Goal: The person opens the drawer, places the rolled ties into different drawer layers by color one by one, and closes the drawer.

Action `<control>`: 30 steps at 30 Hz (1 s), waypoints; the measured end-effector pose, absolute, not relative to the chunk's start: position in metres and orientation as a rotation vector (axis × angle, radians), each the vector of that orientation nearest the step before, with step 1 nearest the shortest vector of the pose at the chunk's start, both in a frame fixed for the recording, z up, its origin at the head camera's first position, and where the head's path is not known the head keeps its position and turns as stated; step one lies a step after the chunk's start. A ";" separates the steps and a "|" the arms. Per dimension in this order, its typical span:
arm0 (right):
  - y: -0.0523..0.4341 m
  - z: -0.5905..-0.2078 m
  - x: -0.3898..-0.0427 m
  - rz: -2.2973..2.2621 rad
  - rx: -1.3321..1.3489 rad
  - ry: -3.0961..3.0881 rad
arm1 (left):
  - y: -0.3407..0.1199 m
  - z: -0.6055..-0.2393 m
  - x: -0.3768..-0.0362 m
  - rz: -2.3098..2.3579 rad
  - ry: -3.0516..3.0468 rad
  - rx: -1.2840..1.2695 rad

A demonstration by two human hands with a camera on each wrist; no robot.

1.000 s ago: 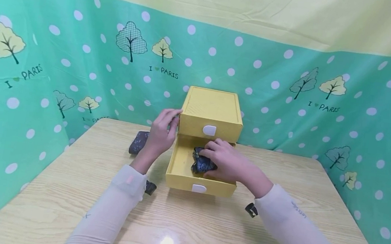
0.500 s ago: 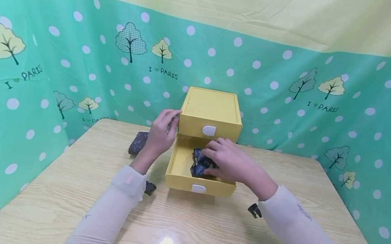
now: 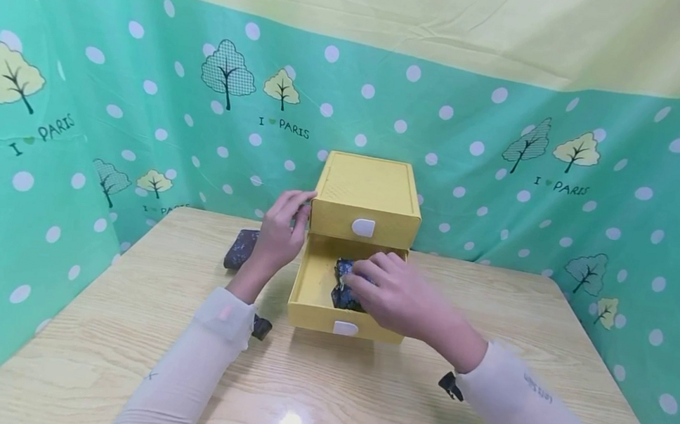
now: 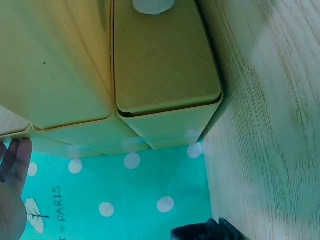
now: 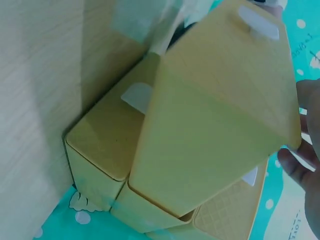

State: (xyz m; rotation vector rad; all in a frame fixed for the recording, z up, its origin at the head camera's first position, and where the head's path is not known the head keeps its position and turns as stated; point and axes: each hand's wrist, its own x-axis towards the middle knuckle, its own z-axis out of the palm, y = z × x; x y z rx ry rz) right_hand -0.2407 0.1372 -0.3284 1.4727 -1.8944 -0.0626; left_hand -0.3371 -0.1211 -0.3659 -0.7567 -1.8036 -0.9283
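A yellow two-drawer box (image 3: 368,187) stands at the back of the wooden table (image 3: 318,393), with its lower drawer (image 3: 310,286) pulled out. Inside the drawer lies a dark patterned cloth bundle (image 3: 343,291). My right hand (image 3: 394,293) reaches into the drawer, its fingers curled on top of the bundle and hiding most of it. My left hand (image 3: 280,233) rests against the box's left side near the upper drawer. In the left wrist view its fingertips (image 4: 15,160) lie straight along the box (image 4: 60,65). The right wrist view shows mostly the yellow box (image 5: 215,125).
A second dark patterned cloth (image 3: 240,248) lies on the table left of the box, behind my left hand, and shows as the dark cloth (image 4: 205,232) in the left wrist view. A green dotted curtain (image 3: 512,155) surrounds the table on three sides.
My right hand and forearm have drawn slightly toward me and to the right, fingers still on the bundle in the drawer. The left hand and the box have not moved.
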 end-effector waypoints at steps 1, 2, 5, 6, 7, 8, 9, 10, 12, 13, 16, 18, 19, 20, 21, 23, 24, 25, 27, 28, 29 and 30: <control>0.136 -0.330 -0.239 -0.062 1.478 -1.868 | -0.121 -0.366 -0.337 -0.929 -1.804 -0.756; 0.136 -0.331 -0.237 -0.059 1.482 -1.843 | -0.121 -0.366 -0.336 -0.928 -1.807 -0.756; 0.133 -0.335 -0.232 -0.051 1.483 -1.755 | -0.121 -0.365 -0.335 -0.931 -1.811 -0.756; 0.133 -0.336 -0.231 -0.048 1.480 -1.730 | -0.121 -0.365 -0.336 -0.931 -1.812 -0.756; 0.132 -0.338 -0.229 -0.042 1.478 -1.709 | -0.121 -0.365 -0.335 -0.932 -1.813 -0.756; 0.131 -0.339 -0.228 -0.040 1.475 -1.685 | -0.121 -0.365 -0.336 -0.934 -1.815 -0.757; 0.131 -0.341 -0.227 -0.037 1.473 -1.662 | -0.120 -0.365 -0.336 -0.935 -1.816 -0.758; 0.131 -0.342 -0.226 -0.036 1.474 -1.647 | -0.120 -0.365 -0.336 -0.937 -1.816 -0.759; 0.130 -0.346 -0.224 -0.046 1.479 -1.623 | -0.120 -0.365 -0.336 -0.940 -1.817 -0.759; 0.130 -0.348 -0.224 -0.053 1.483 -1.609 | -0.120 -0.365 -0.336 -0.942 -1.817 -0.758; 0.130 -0.356 -0.222 -0.092 1.496 -1.567 | -0.121 -0.365 -0.336 -0.943 -1.815 -0.754; 0.130 -0.362 -0.221 -0.119 1.502 -1.538 | -0.121 -0.365 -0.336 -0.941 -1.812 -0.750; 0.131 -0.365 -0.220 -0.131 1.504 -1.530 | -0.120 -0.365 -0.335 -0.940 -1.810 -0.749; 0.131 -0.368 -0.219 -0.147 1.507 -1.521 | -0.120 -0.365 -0.335 -0.940 -1.808 -0.749; 0.131 -0.370 -0.218 -0.164 1.507 -1.511 | -0.120 -0.365 -0.335 -0.940 -1.804 -0.750; 0.131 -0.376 -0.216 -0.203 1.503 -1.503 | -0.120 -0.365 -0.336 -0.944 -1.798 -0.752; 0.131 -0.379 -0.215 -0.224 1.502 -1.497 | -0.120 -0.365 -0.336 -0.946 -1.797 -0.753; 0.130 -0.382 -0.213 -0.243 1.499 -1.492 | -0.120 -0.365 -0.336 -0.949 -1.798 -0.754; 0.129 -0.389 -0.211 -0.271 1.489 -1.485 | -0.120 -0.365 -0.336 -0.949 -1.802 -0.755; 0.129 -0.392 -0.209 -0.279 1.478 -1.483 | -0.120 -0.365 -0.336 -0.948 -1.807 -0.754; 0.128 -0.395 -0.208 -0.283 1.469 -1.480 | -0.120 -0.364 -0.335 -0.945 -1.812 -0.753; 0.128 -0.397 -0.206 -0.284 1.457 -1.479 | -0.120 -0.364 -0.335 -0.942 -1.818 -0.754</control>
